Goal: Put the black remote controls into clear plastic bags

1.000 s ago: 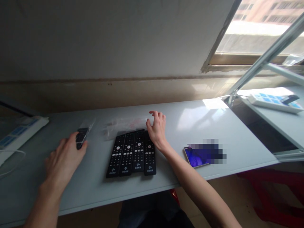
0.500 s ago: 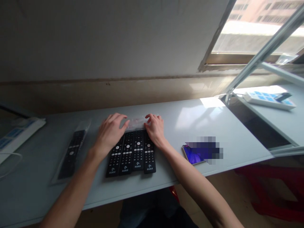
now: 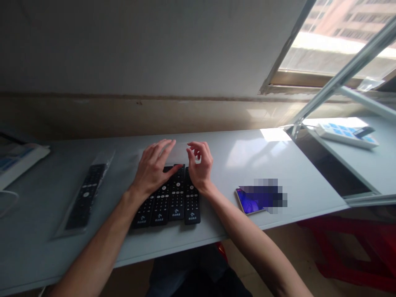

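Several black remote controls (image 3: 177, 202) lie side by side on the grey table, their tops partly hidden by my hands. My left hand (image 3: 154, 169) is over the upper part of the left-hand remotes, fingers stretched out and thumb apart. At the top of the rightmost remote control (image 3: 192, 208) is my right hand (image 3: 200, 167), its fingers loosely curled, with a gap to the thumb and nothing visible in it. Clear plastic film (image 3: 178, 152) lies behind the remotes, between and beyond my hands. Off to the left lies another remote control (image 3: 86, 196) inside a clear plastic bag (image 3: 107, 159).
A phone (image 3: 252, 201) with a purple screen, partly pixelated, lies right of my right forearm. A white box with blue panels (image 3: 345, 134) stands at the far right beyond a metal frame (image 3: 337, 84). Another white device (image 3: 23, 163) sits at the left. A red stool (image 3: 334, 251) is below.
Both hands have lifted off the crinkled plastic film, which now looks flatter. My left hand has moved right with its fingers straighter; the right hand's fingers have turned up. The view shifted slightly.
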Motion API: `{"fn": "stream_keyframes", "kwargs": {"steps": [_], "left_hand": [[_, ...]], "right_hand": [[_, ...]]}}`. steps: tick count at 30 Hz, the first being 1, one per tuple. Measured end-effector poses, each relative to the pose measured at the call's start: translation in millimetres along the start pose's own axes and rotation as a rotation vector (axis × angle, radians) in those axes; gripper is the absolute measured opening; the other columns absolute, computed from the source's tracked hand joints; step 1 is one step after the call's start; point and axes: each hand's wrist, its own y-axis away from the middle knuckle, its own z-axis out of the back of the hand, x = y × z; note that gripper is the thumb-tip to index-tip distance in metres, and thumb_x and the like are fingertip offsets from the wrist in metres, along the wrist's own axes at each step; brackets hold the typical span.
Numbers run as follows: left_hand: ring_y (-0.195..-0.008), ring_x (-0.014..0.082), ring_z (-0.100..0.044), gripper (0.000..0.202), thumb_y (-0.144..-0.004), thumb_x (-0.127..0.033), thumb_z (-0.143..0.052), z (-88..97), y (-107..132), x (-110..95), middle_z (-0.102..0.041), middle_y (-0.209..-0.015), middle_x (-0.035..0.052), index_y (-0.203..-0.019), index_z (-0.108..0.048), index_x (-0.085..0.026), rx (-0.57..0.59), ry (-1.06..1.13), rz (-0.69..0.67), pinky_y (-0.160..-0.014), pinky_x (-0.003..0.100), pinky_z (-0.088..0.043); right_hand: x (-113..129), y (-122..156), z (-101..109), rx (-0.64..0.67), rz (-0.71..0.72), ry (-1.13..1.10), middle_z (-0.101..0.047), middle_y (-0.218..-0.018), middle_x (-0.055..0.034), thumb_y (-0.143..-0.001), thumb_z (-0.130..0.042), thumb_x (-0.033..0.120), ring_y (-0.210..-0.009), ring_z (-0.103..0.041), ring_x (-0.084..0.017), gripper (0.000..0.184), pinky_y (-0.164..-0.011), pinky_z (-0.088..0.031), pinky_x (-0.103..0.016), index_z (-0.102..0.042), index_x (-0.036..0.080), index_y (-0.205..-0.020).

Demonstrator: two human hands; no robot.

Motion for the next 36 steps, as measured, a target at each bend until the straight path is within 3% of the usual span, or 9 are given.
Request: {"fn": "stream_keyframes", "kwargs": {"steps": [3, 6, 10, 14, 22, 28, 36], "left_hand": [[-0.153, 0.0339, -0.048, 0.065, -0.105, -0.04, -0.056, -2.5, 0.4, -4.0, -0.057, -0.161, 0.0153, -0.166, -0.042, -0.02, -0.013, -0.022, 0.003, -0.129, 0.054, -0.035], [-0.149, 0.0319, -0.054, 0.049, -0.105, -0.022, -0.047, -5.1, 3.4, -1.2, -0.07, -0.146, 0.0115, -0.151, -0.06, -0.022, -0.01, -0.027, 0.003, -0.127, 0.054, -0.038], [-0.138, 0.0331, -0.062, 0.035, -0.1, -0.015, -0.049, -7.7, 6.4, 5.7, -0.08, -0.123, 0.01, -0.119, -0.077, -0.021, -0.006, -0.023, 0.023, -0.117, 0.053, -0.047], [-0.123, 0.0326, -0.067, 0.037, -0.096, -0.013, -0.051, -7.5, 6.7, 6.4, -0.081, -0.118, 0.0112, -0.12, -0.078, -0.02, -0.015, -0.027, 0.097, -0.108, 0.051, -0.052], [-0.114, 0.0325, -0.066, 0.036, -0.111, -0.034, -0.046, -5.8, 6.4, 2.9, -0.079, -0.113, 0.0124, -0.118, -0.078, -0.018, -0.027, -0.056, 0.088, -0.101, 0.047, -0.051], [-0.112, 0.0307, -0.065, 0.028, -0.108, -0.024, -0.051, -4.0, 6.0, 1.7, -0.079, -0.106, 0.0104, -0.105, -0.079, -0.02, 0.014, -0.045, 0.08, -0.097, 0.045, -0.051], [-0.108, 0.0295, -0.066, 0.025, -0.103, -0.017, -0.056, -3.3, 6.5, 0.8, -0.078, -0.101, 0.0095, -0.089, -0.076, -0.021, -0.044, -0.042, 0.078, -0.095, 0.044, -0.05]], "right_hand": [[0.3, 5.9, -3.2, 0.06, -0.02, -0.015, -0.063, -0.111, -0.007, -0.11, -0.05, 0.034, -0.091, -0.064, -0.019, 0.017, -0.086, -0.057, -0.038, -0.066, 0.029, -0.115], [-1.1, 9.6, -4.2, 0.159, 0.004, -0.073, -0.064, -0.116, -0.0067, -0.106, -0.041, 0.017, -0.092, -0.066, -0.018, 0.03, -0.089, -0.057, -0.036, -0.065, 0.03, -0.12], [-1.3, 7.9, -2.1, 0.213, 0.037, -0.112, -0.063, -0.126, -0.007, -0.082, -0.033, -0.007, -0.103, -0.067, -0.016, 0.062, -0.091, -0.056, -0.033, -0.064, 0.027, -0.124], [-2.3, 3.5, -0.8, 0.226, -0.029, 0.021, -0.062, -0.129, -0.0079, -0.071, -0.035, -0.01, -0.122, -0.063, -0.02, 0.071, -0.099, -0.053, -0.036, -0.066, 0.025, -0.124], [-5.0, 5.1, -2.1, 0.365, 0.011, 0.129, -0.063, -0.125, -0.0085, -0.081, -0.051, -0.001, -0.124, -0.058, -0.026, 0.053, -0.11, -0.05, -0.042, -0.067, 0.026, -0.124], [-4.9, 5.4, -2.7, 0.38, 0.045, 0.091, -0.063, -0.118, -0.0075, -0.081, -0.057, 0.004, -0.118, -0.059, -0.026, 0.038, -0.107, -0.049, -0.043, -0.068, 0.026, -0.11], [-8.5, 5.1, -3.9, 0.313, -0.005, 0.042, -0.066, -0.11, -0.0053, -0.085, -0.055, 0.007, -0.109, -0.061, -0.024, 0.027, -0.1, -0.05, -0.038, -0.062, 0.026, -0.102]]}}
